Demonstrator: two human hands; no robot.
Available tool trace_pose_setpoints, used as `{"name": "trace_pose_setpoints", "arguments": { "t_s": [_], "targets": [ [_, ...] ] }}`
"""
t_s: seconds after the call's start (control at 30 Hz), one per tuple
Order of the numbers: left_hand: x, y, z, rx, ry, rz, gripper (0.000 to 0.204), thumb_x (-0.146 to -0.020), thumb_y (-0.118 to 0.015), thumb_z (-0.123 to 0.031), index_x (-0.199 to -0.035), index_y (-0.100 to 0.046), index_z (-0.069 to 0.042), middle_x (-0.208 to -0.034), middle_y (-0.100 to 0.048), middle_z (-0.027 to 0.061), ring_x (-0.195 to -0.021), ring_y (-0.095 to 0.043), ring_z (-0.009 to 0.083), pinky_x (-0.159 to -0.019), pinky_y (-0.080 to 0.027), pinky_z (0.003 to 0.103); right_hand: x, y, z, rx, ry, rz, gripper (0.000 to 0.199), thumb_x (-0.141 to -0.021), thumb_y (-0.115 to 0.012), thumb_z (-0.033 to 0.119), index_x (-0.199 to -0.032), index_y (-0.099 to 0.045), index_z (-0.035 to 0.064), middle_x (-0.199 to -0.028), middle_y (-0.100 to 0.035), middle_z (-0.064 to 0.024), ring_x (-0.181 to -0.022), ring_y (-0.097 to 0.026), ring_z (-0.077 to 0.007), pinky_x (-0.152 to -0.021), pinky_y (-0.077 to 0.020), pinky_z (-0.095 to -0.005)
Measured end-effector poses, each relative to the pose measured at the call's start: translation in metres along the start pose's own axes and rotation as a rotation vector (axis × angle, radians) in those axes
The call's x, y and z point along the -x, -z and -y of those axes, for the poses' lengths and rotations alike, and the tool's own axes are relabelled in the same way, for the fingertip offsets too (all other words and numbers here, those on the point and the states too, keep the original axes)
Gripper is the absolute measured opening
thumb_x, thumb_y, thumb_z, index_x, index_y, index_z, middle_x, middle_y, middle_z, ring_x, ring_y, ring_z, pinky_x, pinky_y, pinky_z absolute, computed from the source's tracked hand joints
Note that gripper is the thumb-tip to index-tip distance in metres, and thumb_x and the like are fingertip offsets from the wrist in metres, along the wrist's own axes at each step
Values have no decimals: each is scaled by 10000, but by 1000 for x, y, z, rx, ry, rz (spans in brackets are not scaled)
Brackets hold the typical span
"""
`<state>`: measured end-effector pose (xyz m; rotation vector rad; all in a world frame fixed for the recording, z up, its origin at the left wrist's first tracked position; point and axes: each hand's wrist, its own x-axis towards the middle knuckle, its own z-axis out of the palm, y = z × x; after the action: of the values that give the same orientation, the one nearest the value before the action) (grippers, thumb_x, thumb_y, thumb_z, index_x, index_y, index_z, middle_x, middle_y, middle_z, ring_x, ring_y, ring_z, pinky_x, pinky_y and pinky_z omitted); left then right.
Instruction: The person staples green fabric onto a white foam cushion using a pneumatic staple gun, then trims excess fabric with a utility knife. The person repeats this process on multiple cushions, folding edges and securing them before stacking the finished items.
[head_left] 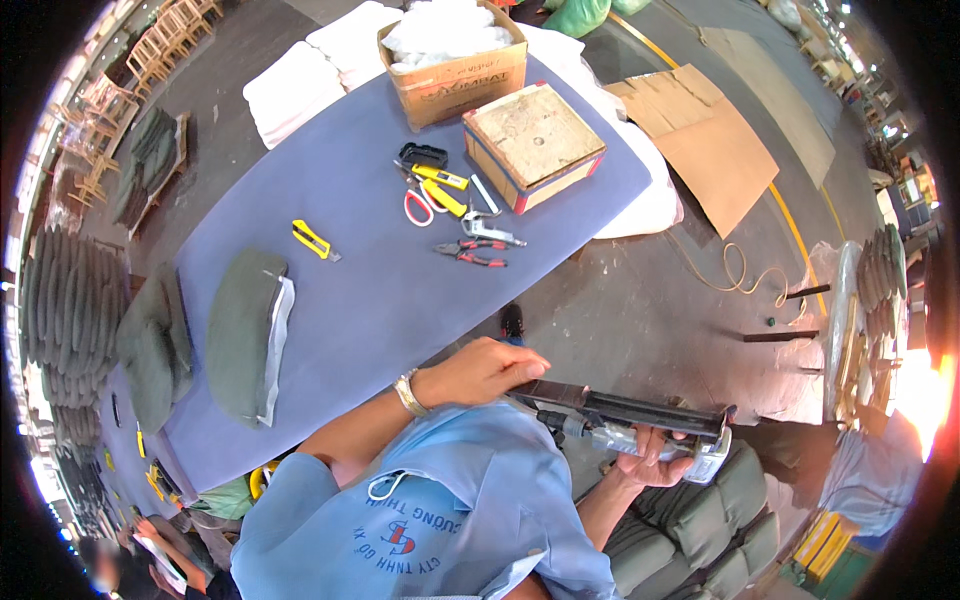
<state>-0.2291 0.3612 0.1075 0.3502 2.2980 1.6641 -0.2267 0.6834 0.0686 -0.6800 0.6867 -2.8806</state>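
Off the table's near edge, my right hand curls round a stapler-like tool; my left hand, half closed, is at its black rail's end, holding what I can't tell. Probably I'm loading it; next calls for keeping the rail steady.

Bright daylight-like light, right-edge glare, curved rim, dark corners
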Motion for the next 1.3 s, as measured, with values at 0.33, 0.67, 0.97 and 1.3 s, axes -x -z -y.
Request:
{"name": "trace_pose_setpoints", "arguments": {
  "t_s": [0.33, 0.67, 0.97, 1.3],
  "targets": [
    [-174, 127, 199, -458, 554, -837, 338, -921, -728, -246, -1162, -711, -9, -985, -759, 217, -970, -740, 387, -832, -590, 484, -114, 36, 20, 72, -92, -24, 507, -972, -734, 452, -1326, -590, 118, -894, -674, -29, -708, -599, -159, -963, -509, -490],
    [-225, 145, 210, -433, 609, -1101, 579, -841, -656, -98, -1407, -583, 4, -924, -729, 204, -870, -734, 364, -776, -583, 472, -182, 49, 8, 214, -48, -129, 528, -976, -732, 422, -1274, -565, 20, -1074, -658, -50, -648, -585, -129, -701, -497, -344],
    [-142, 165, 128, 356, 214, -1082, 416, -961, -692, -67, -1377, -679, -82, -1071, -703, 23, -925, -655, 104, -801, -547, 254, -224, 59, -33, 38, -123, -109, 604, -973, -702, 394, -1448, -504, 77, -1181, -697, -98, -717, -596, -176, -691, -500, -352],
    [-182, 114, -47, 308, -329, -481, 327, -937, -739, -21, -1258, -690, 17, -1026, -684, 76, -951, -657, 155, -852, -534, 296, -224, 48, -47, -209, -251, -108, 565, -907, -776, 239, -1384, -559, 28, -1107, -690, -163, -661, -602, -177, -610, -482, -330]
  ]
}}
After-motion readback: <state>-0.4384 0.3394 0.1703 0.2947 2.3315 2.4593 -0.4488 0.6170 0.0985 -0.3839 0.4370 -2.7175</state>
